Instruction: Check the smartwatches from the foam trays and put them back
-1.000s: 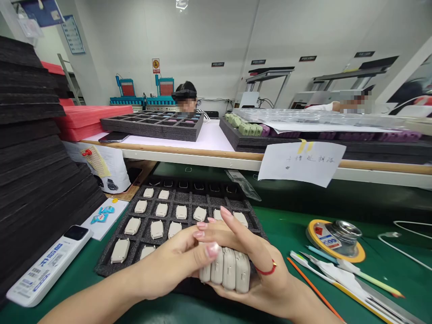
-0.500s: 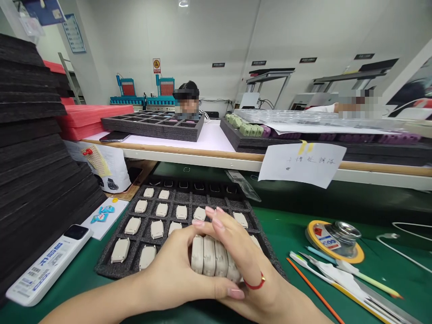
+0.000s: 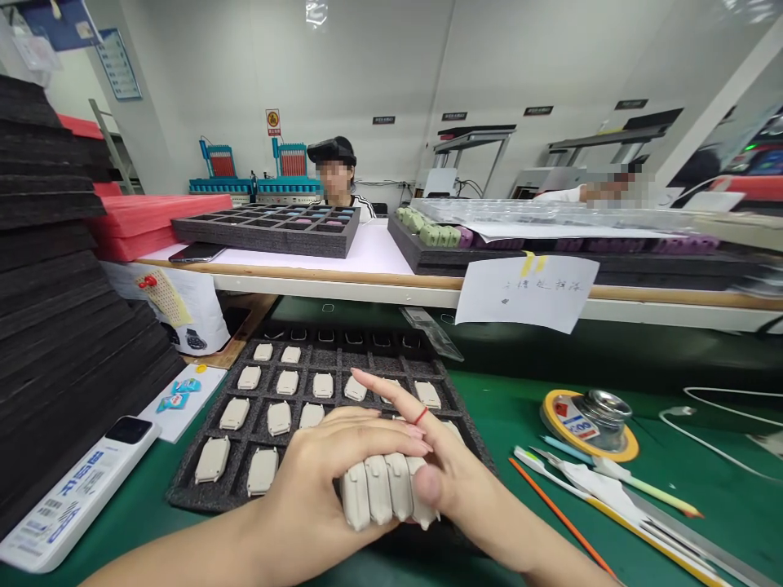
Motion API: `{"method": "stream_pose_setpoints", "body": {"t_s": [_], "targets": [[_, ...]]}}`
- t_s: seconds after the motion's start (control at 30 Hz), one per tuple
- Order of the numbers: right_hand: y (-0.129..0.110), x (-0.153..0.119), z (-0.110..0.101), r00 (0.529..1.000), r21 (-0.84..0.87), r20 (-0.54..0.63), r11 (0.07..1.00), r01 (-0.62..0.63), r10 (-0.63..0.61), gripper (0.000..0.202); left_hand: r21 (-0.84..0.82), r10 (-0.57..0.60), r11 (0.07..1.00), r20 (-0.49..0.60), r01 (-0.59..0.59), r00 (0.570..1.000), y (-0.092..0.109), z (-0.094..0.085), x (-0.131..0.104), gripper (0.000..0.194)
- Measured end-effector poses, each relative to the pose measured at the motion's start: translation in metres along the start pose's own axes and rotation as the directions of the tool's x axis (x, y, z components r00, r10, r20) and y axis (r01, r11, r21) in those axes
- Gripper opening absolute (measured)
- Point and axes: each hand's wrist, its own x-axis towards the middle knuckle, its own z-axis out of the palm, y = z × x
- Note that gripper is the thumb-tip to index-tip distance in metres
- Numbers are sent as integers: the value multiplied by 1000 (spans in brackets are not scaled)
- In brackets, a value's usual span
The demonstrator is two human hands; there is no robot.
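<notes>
You appear to be at the step of holding a short stack of parts together and squaring it up between both palms. The stack is a row of pale beige, rounded, watch-shaped casings (image 3: pixel 379 489), standing on edge face to face above the near part of a black foam tray with square compartments (image 3: pixel 199 499). The fingers of your left hand (image 3: pixel 311 465) grasp the row's left end and lie across its top; those of your right hand (image 3: pixel 456 465) grasp the other end, the thumb pressing on the last casing and the index finger stretched out over the tray. The next move seems to call for even pressure from both sides, since an end piece could slide out if one palm slackens. Counting, you have four casings showing in your grip; your hands may cover more. In the tray, thirteen loose casings of the same pale beige (image 3: pixel 212 461) show, and a light edge beside your right hand may be another; your hands and forearms screen some compartments. On the green worktop (image 3: pixel 489 395) you have one clear jar with a silver metal lid (image 3: pixel 605 403), one thin orange stick (image 3: pixel 559 515), one long white labelled slab with a dark window (image 3: pixel 91 481) and two small blue packets (image 3: pixel 172 402).
</notes>
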Motion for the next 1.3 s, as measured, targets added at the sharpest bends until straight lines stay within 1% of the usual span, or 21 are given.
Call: {"method": "stream_pose_setpoints", "body": {"t_s": [0.07,0.1,0.2,0.27,0.33,0.4,0.43,0.47,0.5,0.53,0.57,0.6,0.63,0.67,0.73,0.8,0.87,0.97,1.1,1.2,1.3], "targets": [[3,1,4,1000,55,-22,998,-19,20,100,-22,19,1000,-7,-19,1000,-3,2,0,36],[4,1,6,999,45,-46,999,-15,17,103,-42,15,999,-11,-16,1000,-4,2,-1,35],[8,2,9,987,-115,-153,993,33,-50,111,-77,-44,996,6,44,999,-8,3,-6,33],[9,3,10,970,-236,-187,966,110,-156,113,-55,-118,991,48,121,992,-8,2,-10,45],[10,2,11,941,-342,-173,914,219,-290,113,-35,-223,974,76,226,972,-6,1,-13,69],[9,2,10,895,-446,-137,833,326,-424,113,-90,-366,923,95,374,926,-1,-1,-13,105],[9,2,9,871,-486,-118,793,368,-477,114,-159,-443,875,123,458,888,1,-2,-12,120],[9,3,8,848,-515,-99,756,403,-520,114,-252,-507,806,171,535,845,4,-2,-11,131],[9,3,7,828,-537,-77,723,435,-555,112,-355,-545,723,234,593,805,6,-2,-9,133],[10,3,5,811,-556,-52,692,461,-582,109,-447,-553,639,298,625,778,7,-2,-7,125],[10,4,4,800,-573,-29,666,478,-600,106,-516,-543,568,351,641,763,8,-2,-5,109],[11,4,3,791,-590,-10,642,490,-612,103,-563,-524,522,381,641,762,8,-1,-3,89],[12,5,2,783,-603,2,624,497,-622,101,-589,-509,501,391,634,766,8,-1,-2,71],[12,5,1,779,-613,11,611,501,-628,101,-600,-501,501,387,624,774,8,0,-1,58],[12,5,0,773,-618,21,599,509,-634,101,-608,-506,515,354,604,787,7,-1,-1,47],[11,5,0,779,-629,23,597,498,-626,101,-611,-516,518,334,598,788,7,-2,-1,43],[10,4,0,800,-642,19,606,470,-600,101,-605,-517,504,360,616,777,7,-4,-2,42],[10,4,-3,820,-622,-3,643,447,-573,104,-602,-505,484,401,635,764,5,-5,-2,49],[12,5,-6,832,-601,-29,675,428,-554,109,-607,-526,466,395,643,753,4,-3,-2,53],[12,5,-5,819,-602,-22,662,446,-573,113,-584,-534,482,396,654,747,6,-2,-3,56],[12,5,-2,801,-636,-8,621,457,-598,107,-554,-518,546,367,629,773,10,-3,-3,51]]}}
